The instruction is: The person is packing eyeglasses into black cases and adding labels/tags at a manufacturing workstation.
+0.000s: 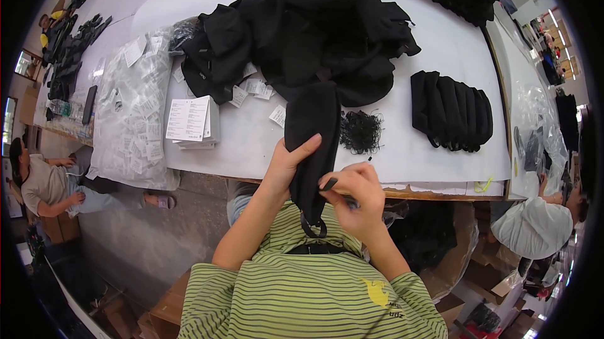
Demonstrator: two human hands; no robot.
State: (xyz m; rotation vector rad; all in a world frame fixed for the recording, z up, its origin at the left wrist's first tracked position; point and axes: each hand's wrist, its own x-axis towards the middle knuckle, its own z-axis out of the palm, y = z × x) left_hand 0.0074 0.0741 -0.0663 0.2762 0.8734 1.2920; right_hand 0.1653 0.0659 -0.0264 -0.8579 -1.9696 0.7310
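My left hand [286,164] grips a folded black fabric piece [311,131] that hangs over the near edge of the white table [251,138], with a loop dangling at its lower end. Beside it, my right hand [353,194] is pinched on a small black tag or pin at the fabric's lower part. A tangle of black thread loops [361,131] lies on the table just right of the fabric.
A heap of black garments [302,31] fills the table's far middle. A neat row of folded black pieces [452,111] lies at right. A stack of white paper labels [190,122] and a clear bag of tags [129,112] sit at left. Other people sit left and right.
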